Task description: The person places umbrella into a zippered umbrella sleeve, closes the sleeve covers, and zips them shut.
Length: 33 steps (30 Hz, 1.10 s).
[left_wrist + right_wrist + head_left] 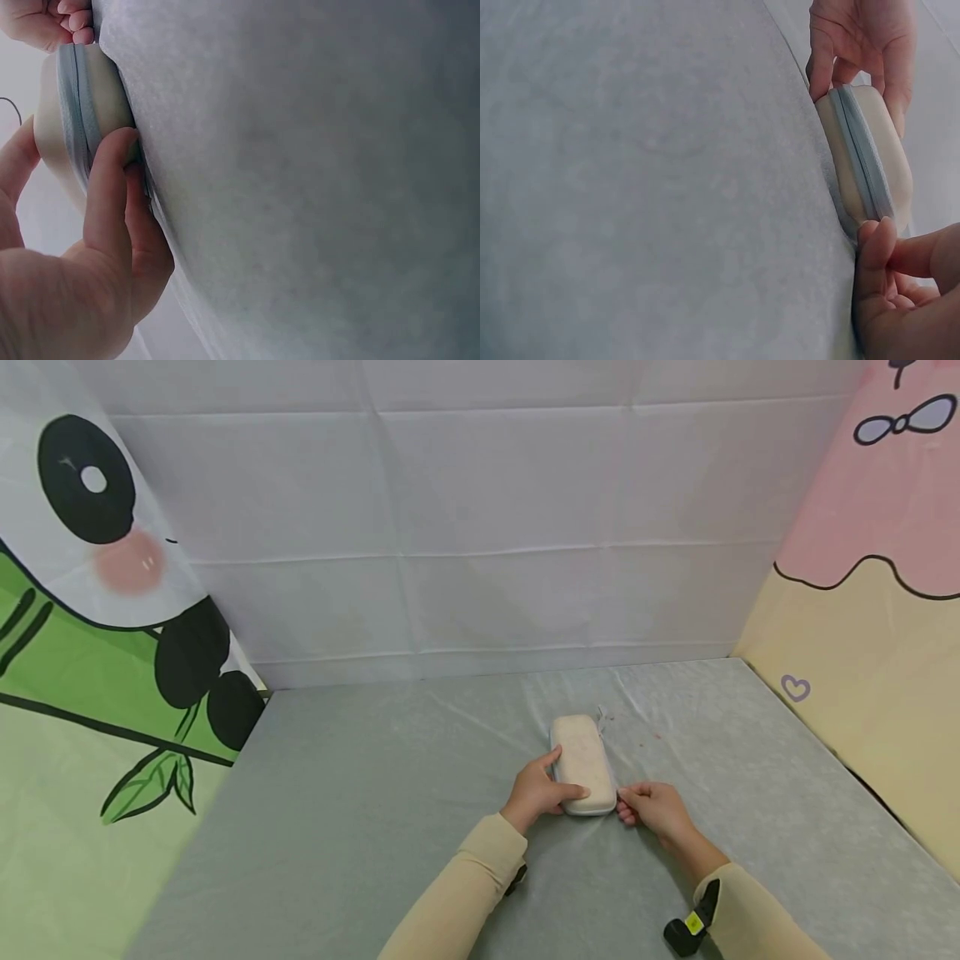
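A cream zippered case (582, 756) lies on the grey cloth, its long side running away from me. Along its edge runs a grey-blue zipper (861, 150), which looks closed on the near end and side in view. My left hand (536, 792) grips the case from the left, thumb over the top face and fingers along the side. At the near right corner my right hand (654, 808) has thumb and index finger pinched together on the zipper's end. The zipper pull is hidden between those fingertips.
Grey cloth (360, 827) covers the table. A thin strand (602, 717) shows by the case's far right corner, with small specks (657, 736) to its right. A white curtain (487, 527) hangs behind, and printed cartoon panels stand at both sides.
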Tool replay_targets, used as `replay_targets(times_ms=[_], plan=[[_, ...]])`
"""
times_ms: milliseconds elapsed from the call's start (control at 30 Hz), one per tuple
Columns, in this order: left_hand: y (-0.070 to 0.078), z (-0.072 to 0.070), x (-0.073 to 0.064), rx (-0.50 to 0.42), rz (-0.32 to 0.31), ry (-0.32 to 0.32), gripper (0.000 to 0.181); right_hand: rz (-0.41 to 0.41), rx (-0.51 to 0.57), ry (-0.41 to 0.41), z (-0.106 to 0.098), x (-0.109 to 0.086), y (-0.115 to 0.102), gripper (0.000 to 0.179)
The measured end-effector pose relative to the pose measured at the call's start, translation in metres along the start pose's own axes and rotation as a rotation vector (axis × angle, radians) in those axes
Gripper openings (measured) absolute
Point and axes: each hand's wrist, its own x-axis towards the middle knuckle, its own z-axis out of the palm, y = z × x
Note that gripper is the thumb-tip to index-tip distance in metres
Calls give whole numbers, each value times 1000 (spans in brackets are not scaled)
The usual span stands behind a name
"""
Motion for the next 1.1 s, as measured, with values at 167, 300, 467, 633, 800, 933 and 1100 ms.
replay_targets(times_ms=[167, 300, 467, 633, 800, 933, 1100], plan=[[0, 0, 0, 6, -2, 0, 85, 0, 1, 2, 0, 0, 0, 20], [-1, 0, 1, 0, -3, -1, 85, 2, 13, 6, 0, 0, 2, 19], [-2, 1, 1, -1, 1, 1, 85, -7, 29, 12, 0, 1, 4, 19], [-1, 1, 2, 2, 1, 3, 85, -4, 35, 6, -1, 2, 4, 19], [0, 2, 3, 6, 6, 11, 84, -6, 37, -5, -2, 2, 4, 20], [1, 3, 4, 13, 8, 17, 84, -20, 31, -10, -2, 2, 5, 20], [0, 3, 4, 6, 10, 15, 84, -17, 24, -3, -3, 3, 6, 19]])
